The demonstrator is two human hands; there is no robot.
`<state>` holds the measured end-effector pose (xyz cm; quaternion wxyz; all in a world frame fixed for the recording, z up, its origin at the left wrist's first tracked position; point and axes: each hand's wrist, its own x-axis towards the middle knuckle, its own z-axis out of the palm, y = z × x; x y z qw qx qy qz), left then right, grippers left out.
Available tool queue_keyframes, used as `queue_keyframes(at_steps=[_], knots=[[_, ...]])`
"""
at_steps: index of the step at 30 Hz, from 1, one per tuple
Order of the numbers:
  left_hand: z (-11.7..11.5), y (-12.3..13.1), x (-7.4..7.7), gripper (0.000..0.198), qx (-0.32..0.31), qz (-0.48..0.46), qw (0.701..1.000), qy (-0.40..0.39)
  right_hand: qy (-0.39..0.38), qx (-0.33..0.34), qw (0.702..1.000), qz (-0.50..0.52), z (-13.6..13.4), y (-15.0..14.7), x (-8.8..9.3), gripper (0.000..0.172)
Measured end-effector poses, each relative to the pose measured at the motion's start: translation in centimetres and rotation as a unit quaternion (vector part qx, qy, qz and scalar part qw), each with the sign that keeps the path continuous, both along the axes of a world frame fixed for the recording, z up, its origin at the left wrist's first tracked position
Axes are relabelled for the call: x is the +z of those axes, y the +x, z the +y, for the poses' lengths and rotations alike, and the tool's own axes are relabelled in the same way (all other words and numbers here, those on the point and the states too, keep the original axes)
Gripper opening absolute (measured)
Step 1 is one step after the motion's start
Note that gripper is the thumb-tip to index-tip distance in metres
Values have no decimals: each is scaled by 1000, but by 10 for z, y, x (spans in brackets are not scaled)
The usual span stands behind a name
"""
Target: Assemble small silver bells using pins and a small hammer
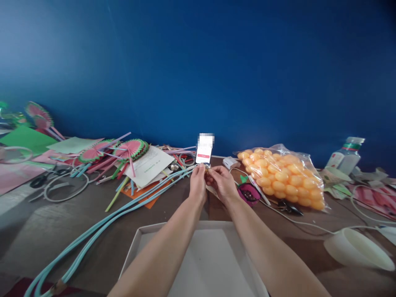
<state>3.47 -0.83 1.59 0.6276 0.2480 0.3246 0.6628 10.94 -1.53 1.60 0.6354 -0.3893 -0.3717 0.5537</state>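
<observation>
- Shiny piece [207,165] sits pinched between left hand [198,183] and right hand [223,181].
- A loosened pinch could drop it onto the table [173,212], near the cords [145,194].

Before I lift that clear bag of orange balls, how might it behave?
The clear bag would probably sag and change shape, since its plastic looks thin and wrinkled. The orange balls inside look rounded, so they may shift. Resting broadly on the table, it seems apt to slide rather than roll.
</observation>
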Motion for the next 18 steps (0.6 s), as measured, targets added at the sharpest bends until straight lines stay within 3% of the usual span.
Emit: queue_keyframes(at_steps=[11,18], knots=[[0,-1,1,35,1,-12,1000,21,29,8,1000,7,-1,1,1,31],[1,-3,3,35,-45,-44,998,-28,17,20,999,31,-3,3,4,28]])
